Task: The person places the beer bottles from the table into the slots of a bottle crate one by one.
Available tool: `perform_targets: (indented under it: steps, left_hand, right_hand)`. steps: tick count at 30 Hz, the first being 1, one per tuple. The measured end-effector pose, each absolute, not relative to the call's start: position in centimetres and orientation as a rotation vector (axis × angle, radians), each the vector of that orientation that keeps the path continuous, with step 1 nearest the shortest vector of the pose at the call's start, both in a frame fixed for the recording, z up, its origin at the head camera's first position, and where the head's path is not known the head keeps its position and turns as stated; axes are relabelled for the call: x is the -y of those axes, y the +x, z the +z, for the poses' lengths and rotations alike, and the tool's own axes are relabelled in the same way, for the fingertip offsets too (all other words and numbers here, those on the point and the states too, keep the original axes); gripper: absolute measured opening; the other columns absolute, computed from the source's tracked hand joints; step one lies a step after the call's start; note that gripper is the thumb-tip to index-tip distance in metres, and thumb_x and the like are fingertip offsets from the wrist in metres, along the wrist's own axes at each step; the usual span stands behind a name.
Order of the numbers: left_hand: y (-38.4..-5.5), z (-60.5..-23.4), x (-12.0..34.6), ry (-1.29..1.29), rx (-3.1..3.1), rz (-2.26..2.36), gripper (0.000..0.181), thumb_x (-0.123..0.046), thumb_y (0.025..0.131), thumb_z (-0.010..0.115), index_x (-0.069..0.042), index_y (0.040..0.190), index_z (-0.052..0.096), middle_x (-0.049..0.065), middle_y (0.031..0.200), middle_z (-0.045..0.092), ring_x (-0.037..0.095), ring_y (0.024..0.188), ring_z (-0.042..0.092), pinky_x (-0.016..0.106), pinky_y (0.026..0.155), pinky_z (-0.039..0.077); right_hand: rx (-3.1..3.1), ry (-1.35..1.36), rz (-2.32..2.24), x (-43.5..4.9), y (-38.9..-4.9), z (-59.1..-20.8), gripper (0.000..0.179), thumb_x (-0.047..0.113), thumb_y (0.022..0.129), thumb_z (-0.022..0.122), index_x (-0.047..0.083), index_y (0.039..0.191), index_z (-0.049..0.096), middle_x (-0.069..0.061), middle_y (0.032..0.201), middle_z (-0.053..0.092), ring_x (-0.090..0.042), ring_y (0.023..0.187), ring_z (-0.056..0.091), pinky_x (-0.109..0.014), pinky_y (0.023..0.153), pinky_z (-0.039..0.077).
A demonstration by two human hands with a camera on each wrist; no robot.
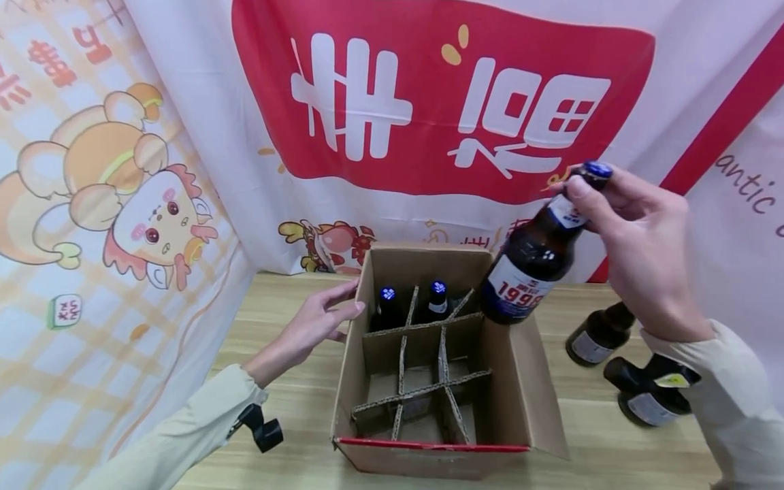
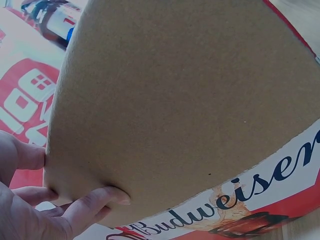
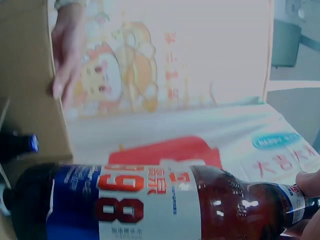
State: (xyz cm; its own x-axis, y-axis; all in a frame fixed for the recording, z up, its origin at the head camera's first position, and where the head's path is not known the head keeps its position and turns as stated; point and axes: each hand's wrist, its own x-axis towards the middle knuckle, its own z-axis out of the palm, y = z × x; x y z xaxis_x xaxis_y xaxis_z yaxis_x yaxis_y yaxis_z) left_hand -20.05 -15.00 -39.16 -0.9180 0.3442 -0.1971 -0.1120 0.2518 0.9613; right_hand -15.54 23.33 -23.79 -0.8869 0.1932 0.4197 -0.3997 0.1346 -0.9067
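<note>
My right hand (image 1: 649, 252) grips a brown glass beer bottle (image 1: 520, 272) by its neck, just under the blue cap. The bottle tilts, its base over the back right of an open cardboard box (image 1: 422, 457); its label reads 1998 in the right wrist view. At the box's back left, my left hand (image 1: 312, 320) holds the side wall, thumb at the rim. In the left wrist view its fingers (image 2: 90, 205) press the plain cardboard flap (image 2: 175, 100). A capped bottle (image 1: 388, 296) and another bottle (image 1: 437, 299) stand in the back row of the cardboard dividers (image 1: 422, 391).
Two more brown bottles stand on the wooden table (image 1: 294, 408) right of the box: one bottle (image 1: 591, 344) behind, another bottle (image 1: 652, 406) nearer, partly under my right wrist. The box's right flap (image 1: 539, 388) sticks outward. A printed cloth backdrop (image 1: 429, 184) hangs behind.
</note>
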Motion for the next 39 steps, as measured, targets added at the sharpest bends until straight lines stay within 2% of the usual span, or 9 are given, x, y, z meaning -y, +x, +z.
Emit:
perform_targets:
  steps: [5,9,14,20,26,34,39]
  left_hand:
    - [-20.3,-38.8,15.1,0.221,-2.182,1.683,0.066,-0.023,0.105,0.063,-0.009,0.163,0.035,0.021,0.171,0.025,0.045,0.134,0.057,0.039,0.085,0.065]
    - [-20.4,-38.5,15.1,0.23,-2.188,1.676,0.065,-0.023,0.106,0.062,-0.009,0.164,0.035,0.021,0.171,0.026,0.045,0.134,0.057,0.039,0.084,0.065]
    - [-20.3,-38.5,15.0,0.243,-2.163,1.688,0.067,-0.023,0.105,0.062,-0.009,0.164,0.034,0.021,0.17,0.027,0.045,0.136,0.056,0.04,0.085,0.065]
    - [-19.9,-38.7,15.1,0.239,-2.152,1.684,0.066,-0.022,0.106,0.062,-0.009,0.164,0.033,0.02,0.17,0.029,0.046,0.137,0.055,0.04,0.084,0.066]
    - [-20.1,-38.6,15.1,0.244,-2.146,1.697,0.067,-0.023,0.105,0.062,-0.009,0.164,0.034,0.021,0.169,0.031,0.047,0.137,0.054,0.041,0.084,0.066]
    - [-20.2,-38.5,15.1,0.249,-2.132,1.692,0.066,-0.022,0.105,0.062,-0.01,0.164,0.034,0.021,0.167,0.034,0.047,0.138,0.052,0.043,0.086,0.065]
    - [-20.1,-38.7,15.1,0.254,-2.122,1.696,0.066,-0.023,0.105,0.063,-0.011,0.164,0.034,0.021,0.167,0.034,0.046,0.137,0.055,0.043,0.085,0.065]
  right_hand:
    - [2.179,0.306,1.613,-20.5,-16.1,-23.9,0.033,0.023,0.1,0.072,0.01,0.131,0.074,-0.004,0.112,0.078,-0.024,0.1,0.068,-0.021,0.085,0.058]
    - [2.306,0.367,1.454,-18.4,-17.2,-24.3,0.033,0.03,0.1,0.073,0.013,0.128,0.075,-0.002,0.108,0.079,-0.021,0.093,0.071,-0.021,0.083,0.06]
    - [2.368,0.557,1.464,-16.3,-18.5,-25.6,0.028,0.022,0.097,0.077,0.007,0.119,0.074,-0.007,0.102,0.078,-0.02,0.086,0.074,-0.024,0.078,0.063]
    - [2.459,0.726,1.487,-13.8,-19.5,-27.0,0.02,0.019,0.093,0.081,0.005,0.106,0.074,-0.005,0.092,0.078,-0.016,0.081,0.075,-0.028,0.075,0.064]
    - [2.496,0.756,1.527,-12.0,-19.7,-27.6,0.025,0.02,0.091,0.083,0.006,0.11,0.074,-0.004,0.097,0.08,-0.015,0.086,0.077,-0.032,0.076,0.066]
    - [2.585,0.707,1.699,-10.7,-20.3,-28.5,0.024,0.02,0.091,0.083,0.005,0.107,0.072,-0.005,0.093,0.079,-0.02,0.082,0.077,-0.038,0.074,0.067]
    - [2.626,0.726,1.688,-10.1,-20.8,-29.3,0.023,0.019,0.091,0.082,0.005,0.107,0.072,-0.006,0.091,0.079,-0.02,0.081,0.075,-0.037,0.073,0.066]
